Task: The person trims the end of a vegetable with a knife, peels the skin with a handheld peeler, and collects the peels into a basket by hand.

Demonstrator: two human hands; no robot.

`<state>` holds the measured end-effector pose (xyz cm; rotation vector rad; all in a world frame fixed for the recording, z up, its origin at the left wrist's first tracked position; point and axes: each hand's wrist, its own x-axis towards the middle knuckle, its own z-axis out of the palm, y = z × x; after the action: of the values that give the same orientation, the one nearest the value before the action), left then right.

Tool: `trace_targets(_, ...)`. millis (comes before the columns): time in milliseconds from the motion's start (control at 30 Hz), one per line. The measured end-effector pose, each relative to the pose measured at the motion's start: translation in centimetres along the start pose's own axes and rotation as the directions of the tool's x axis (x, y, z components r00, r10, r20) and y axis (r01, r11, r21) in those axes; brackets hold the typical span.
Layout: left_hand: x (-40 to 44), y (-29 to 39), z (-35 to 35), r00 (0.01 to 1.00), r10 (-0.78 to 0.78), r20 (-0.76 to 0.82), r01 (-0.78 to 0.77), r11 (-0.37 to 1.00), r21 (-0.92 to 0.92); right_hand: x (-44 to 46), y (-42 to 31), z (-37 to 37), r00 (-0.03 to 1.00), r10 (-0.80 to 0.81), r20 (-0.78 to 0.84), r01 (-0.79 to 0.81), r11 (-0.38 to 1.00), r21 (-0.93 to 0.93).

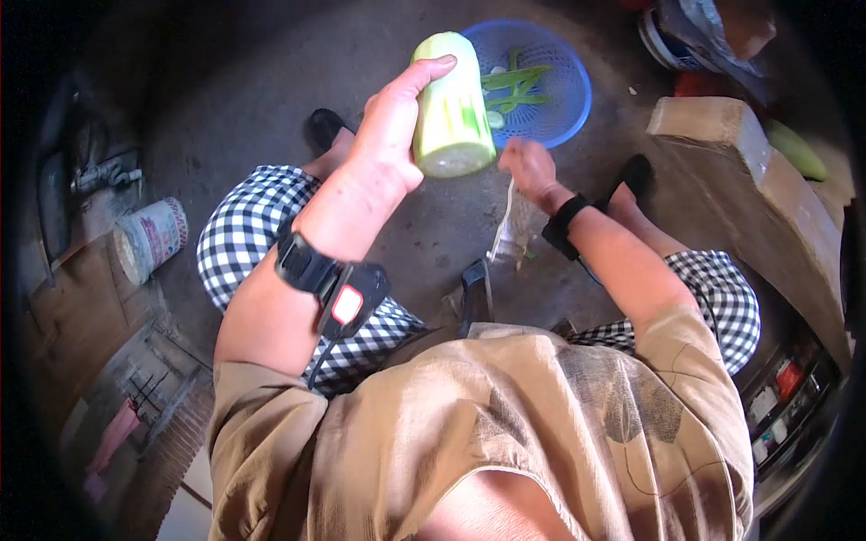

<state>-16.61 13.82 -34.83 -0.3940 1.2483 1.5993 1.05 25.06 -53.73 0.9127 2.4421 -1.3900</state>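
My left hand (390, 117) is wrapped round a thick, pale green gourd (449, 113), its thumb lying along the near side. The gourd is mostly peeled, with some darker green streaks and a flat cut end tilted toward me. Just to the right and lower, my right hand (530, 169) is closed in a fist, apart from the gourd. A pale, thin, blurred shape (508, 225) extends down from that fist; I cannot make out what it is. Beyond both hands, a blue plastic basket (577, 101) on the floor holds green peel strips (519, 83).
A white bucket (149, 239) lies tilted at the left. On the right stands a tan, block-like piece (713, 117), with a green gourd (797, 151) behind it. Another bucket (663, 41) is at the upper right. My knees flank the dark floor (406, 234).
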Motion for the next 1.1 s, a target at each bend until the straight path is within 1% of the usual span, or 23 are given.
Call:
trace_targets(33,0.0,0.2,0.2,1.000,0.008,0.003,-0.008,1.000,-0.002,0.3,-0.6,-1.5,0.999,-0.040,-0.026,0.042,0.995,0.086)
trace_targets(133,-0.3,0.4,0.7,0.999,0.014,0.048,-0.013,1.000,-0.013,0.7,-2.5,-5.5,0.919,-0.347,-0.186,0.360,0.932,0.043)
trace_targets(167,-0.3,0.5,0.7,0.997,0.004,0.077,-0.003,1.000,-0.021,0.6,-3.4,-6.9,0.976,-0.115,-0.184,0.158,0.958,0.240)
trace_targets(233,-0.3,0.5,0.5,0.990,-0.018,0.139,0.022,0.999,-0.030,-1.2,-7.1,-9.7,0.963,0.128,-0.237,-0.016,0.904,0.426)
trace_targets(267,-0.5,0.0,0.3,0.977,-0.032,0.210,0.041,0.999,-0.035,-2.3,-8.9,-11.1,0.936,0.248,-0.249,-0.087,0.851,0.519)
trace_targets(300,-0.5,-0.2,0.1,0.958,-0.040,0.283,0.053,0.998,-0.038,-3.8,-11.0,-12.4,0.928,0.263,-0.265,-0.058,0.803,0.594)
trace_targets(367,-2.0,0.0,0.9,0.905,-0.013,0.425,0.042,0.997,-0.057,-5.5,-13.1,-15.1,0.930,0.224,-0.290,0.000,0.791,0.611)
trace_targets(467,-4.4,-0.2,1.3,0.831,0.028,0.555,0.017,0.997,-0.076,-8.2,-16.5,-18.7,0.925,0.221,-0.310,0.041,0.751,0.659)
trace_targets(500,-4.5,-0.3,1.1,0.792,0.018,0.610,0.001,1.000,-0.032,-8.5,-17.2,-19.4,0.906,0.213,-0.367,0.089,0.749,0.656)
trace_targets(533,-4.8,-0.4,1.1,0.790,0.018,0.613,-0.009,1.000,-0.018,-8.8,-17.8,-19.9,0.883,0.207,-0.422,0.136,0.746,0.652)
trace_targets(600,-5.4,-0.7,0.9,0.718,-0.044,0.694,0.107,0.993,-0.047,-8.2,-18.2,-20.8,0.837,0.216,-0.503,0.193,0.743,0.640)
trace_targets(633,-6.2,-0.8,1.1,0.689,-0.034,0.724,0.103,0.993,-0.051,-7.6,-18.3,-21.1,0.812,0.222,-0.539,0.219,0.741,0.635)
trace_targets(700,-7.6,-0.9,1.3,0.632,-0.015,0.775,0.094,0.994,-0.058,-6.5,-19.0,-21.3,0.808,0.253,-0.533,0.240,0.684,0.689)
trace_targets(733,-7.7,-0.9,1.0,0.679,-0.004,0.734,-0.003,1.000,0.008,-6.0,-19.4,-21.2,0.816,0.266,-0.514,0.234,0.661,0.713)
trace_targets(767,-8.1,-1.1,0.9,0.708,0.029,0.705,-0.063,0.998,0.022,-4.9,-18.9,-21.2,0.816,0.276,-0.508,0.208,0.679,0.704)
trace_targets(800,-8.4,-1.2,0.9,0.736,0.061,0.674,-0.118,0.992,0.039,-4.6,-19.4,-20.8,0.781,0.287,-0.554,0.164,0.763,0.625)
trace_targets(833,-7.9,-1.3,0.4,0.720,0.027,0.694,-0.106,0.992,0.071,-4.3,-19.9,-20.2,0.746,0.292,-0.599,0.107,0.835,0.540)
trace_targets(867,-7.4,-1.5,0.2,0.735,0.028,0.678,-0.138,0.984,0.109,-4.1,-20.3,-19.8,0.710,0.288,-0.642,0.042,0.894,0.447)
trace_targets(900,-7.1,-1.7,0.2,0.750,0.030,0.661,-0.168,0.975,0.147,-3.9,-20.2,-19.4,0.665,0.198,-0.720,-0.025,0.970,0.243)
trace_targets(933,-6.8,-1.8,0.3,0.765,0.032,0.643,-0.196,0.963,0.186,-3.8,-20.1,-19.2,0.673,0.191,-0.715,-0.029,0.972,0.232)
trace_targets(1000,-6.3,-1.7,0.2,0.791,0.034,0.611,-0.179,0.968,0.178,-3.6,-19.6,-18.4,0.690,0.183,-0.700,-0.042,0.976,0.214)
trace_targets(1067,-6.0,-1.0,0.0,0.812,-0.004,0.584,-0.136,0.971,0.197,-2.2,-17.7,-18.6,0.766,0.101,-0.634,0.183,0.912,0.366)
trace_targets(1100,-6.4,-0.8,0.4,0.817,0.035,0.576,-0.137,0.981,0.135,-2.4,-17.7,-19.0,0.768,0.079,-0.635,0.234,0.889,0.393)
